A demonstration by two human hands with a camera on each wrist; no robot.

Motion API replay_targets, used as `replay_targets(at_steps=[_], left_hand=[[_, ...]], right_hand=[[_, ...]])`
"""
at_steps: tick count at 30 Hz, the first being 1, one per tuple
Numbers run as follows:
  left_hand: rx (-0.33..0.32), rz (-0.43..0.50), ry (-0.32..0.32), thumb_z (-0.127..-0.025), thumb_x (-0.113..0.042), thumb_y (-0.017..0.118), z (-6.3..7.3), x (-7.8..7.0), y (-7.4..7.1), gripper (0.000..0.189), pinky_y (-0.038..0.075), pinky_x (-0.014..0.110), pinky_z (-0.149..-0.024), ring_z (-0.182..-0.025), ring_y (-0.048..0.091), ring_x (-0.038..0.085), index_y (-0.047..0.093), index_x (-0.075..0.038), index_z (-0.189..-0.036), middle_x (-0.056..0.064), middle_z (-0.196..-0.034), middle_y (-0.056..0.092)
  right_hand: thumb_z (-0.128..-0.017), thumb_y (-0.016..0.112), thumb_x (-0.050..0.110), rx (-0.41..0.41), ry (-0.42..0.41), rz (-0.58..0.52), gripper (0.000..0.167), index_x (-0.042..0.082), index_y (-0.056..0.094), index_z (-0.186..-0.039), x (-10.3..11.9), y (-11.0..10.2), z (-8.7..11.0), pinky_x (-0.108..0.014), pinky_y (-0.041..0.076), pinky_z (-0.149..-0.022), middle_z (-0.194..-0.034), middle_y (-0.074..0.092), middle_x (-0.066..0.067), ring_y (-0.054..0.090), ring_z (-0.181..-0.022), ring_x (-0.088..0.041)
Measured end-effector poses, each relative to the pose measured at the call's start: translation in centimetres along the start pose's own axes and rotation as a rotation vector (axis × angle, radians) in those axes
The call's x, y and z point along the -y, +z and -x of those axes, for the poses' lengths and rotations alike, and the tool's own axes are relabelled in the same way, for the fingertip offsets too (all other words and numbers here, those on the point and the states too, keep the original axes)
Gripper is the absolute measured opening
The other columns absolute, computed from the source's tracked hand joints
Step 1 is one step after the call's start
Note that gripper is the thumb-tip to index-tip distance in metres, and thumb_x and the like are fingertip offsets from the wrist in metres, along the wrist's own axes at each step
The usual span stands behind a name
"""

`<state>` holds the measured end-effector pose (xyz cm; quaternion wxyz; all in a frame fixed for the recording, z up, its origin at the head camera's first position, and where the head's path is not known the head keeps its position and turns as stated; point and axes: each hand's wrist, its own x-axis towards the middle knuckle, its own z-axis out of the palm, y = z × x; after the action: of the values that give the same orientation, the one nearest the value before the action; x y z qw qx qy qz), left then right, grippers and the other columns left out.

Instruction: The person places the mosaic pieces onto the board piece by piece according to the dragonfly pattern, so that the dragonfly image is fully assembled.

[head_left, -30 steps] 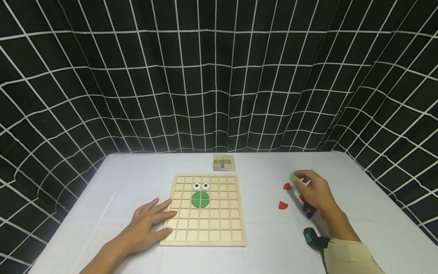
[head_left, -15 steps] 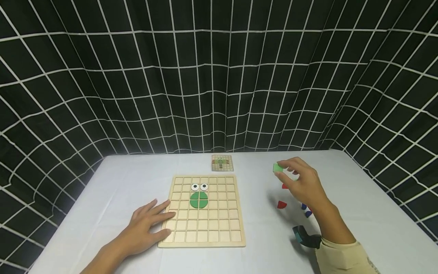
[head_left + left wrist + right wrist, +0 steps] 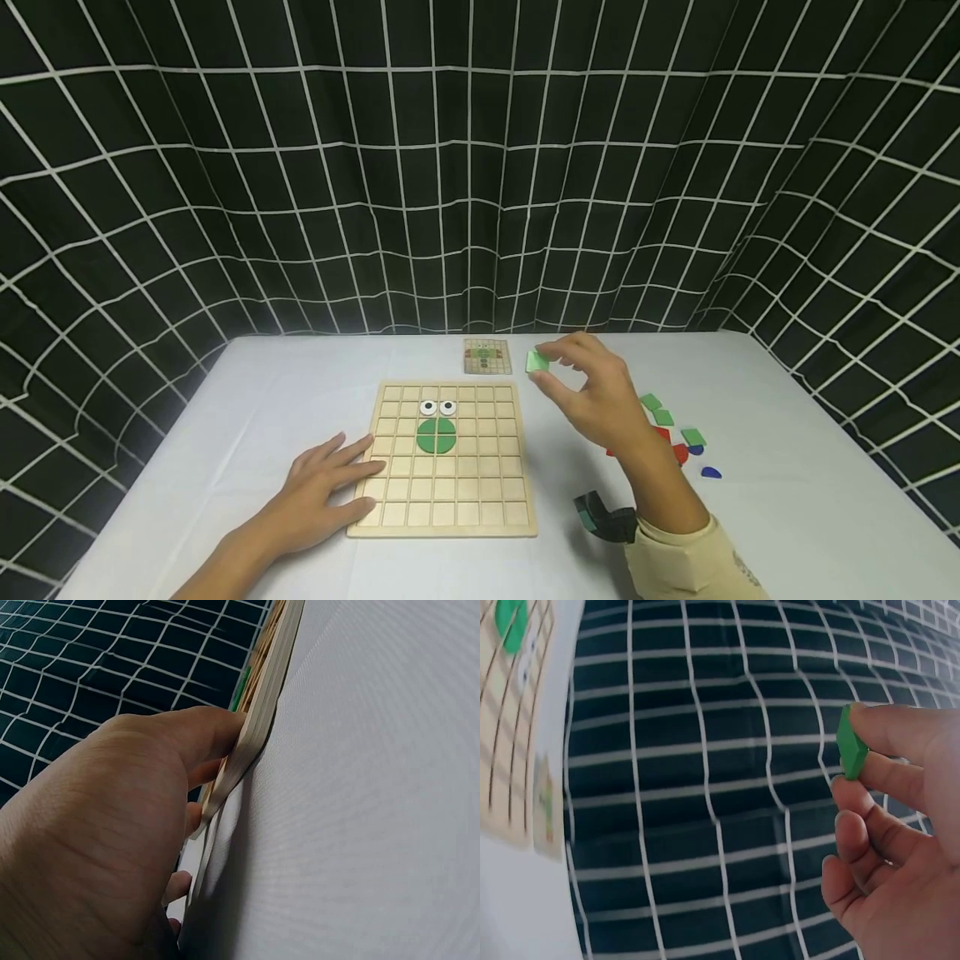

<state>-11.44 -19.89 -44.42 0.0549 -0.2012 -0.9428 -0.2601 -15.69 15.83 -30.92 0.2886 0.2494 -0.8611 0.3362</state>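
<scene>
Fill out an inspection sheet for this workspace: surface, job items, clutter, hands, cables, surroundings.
Surface: white-covered table; looks flat, with slight creases.
Job items: wooden grid board bearing two eye pieces above a green disc of four parts; pattern card beyond the board; green tile in hand.
Clutter: only loose green pieces, red pieces and blue pieces, scattered right of the board, some partly hidden.
Hands: left hand rests its fingers on the board's left edge; right hand pinches the tile, raised off the table.
Cables: nothing seen.
Surroundings: black curtain with white grid lines, behind and both sides.
</scene>
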Motion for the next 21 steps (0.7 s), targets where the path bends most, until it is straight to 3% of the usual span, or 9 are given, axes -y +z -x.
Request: replay_targets(at_steps=[14,21], left_hand=[[0.007,0.014,0.021,-0.080,-0.045,0.067,-0.1,0.2,0.2,0.041,0.013,0.058,-0.106,-0.139,0.026,0.036,0.061,-0.037,-0.121,-0.006,-0.146,0.042],[0.018,0.004,0.007,-0.081,-0.046,0.066,-0.1,0.1,0.0,0.042,0.012,0.060,-0.106,-0.139,0.025,0.036,0.060,-0.038,-0.121,-0.006,-0.146,0.041]], right_hand=[[-0.078,0.074,0.017,0.092,-0.021,-0.137,0.023,0.010,0.070,-0.100,3.7,6.5,-1.4,-0.032,0.050,-0.086,-0.099,0.065,0.003,0.059,-0.100,-0.012],[-0.081,0.071,0.022,0.176,0.092,-0.207,0.024,0.012,0.069,-0.103,4.6,10.0,-1.6,-0.034,0.050,-0.080,-0.099,0.065,0.002,0.058,-0.094,-0.016]])
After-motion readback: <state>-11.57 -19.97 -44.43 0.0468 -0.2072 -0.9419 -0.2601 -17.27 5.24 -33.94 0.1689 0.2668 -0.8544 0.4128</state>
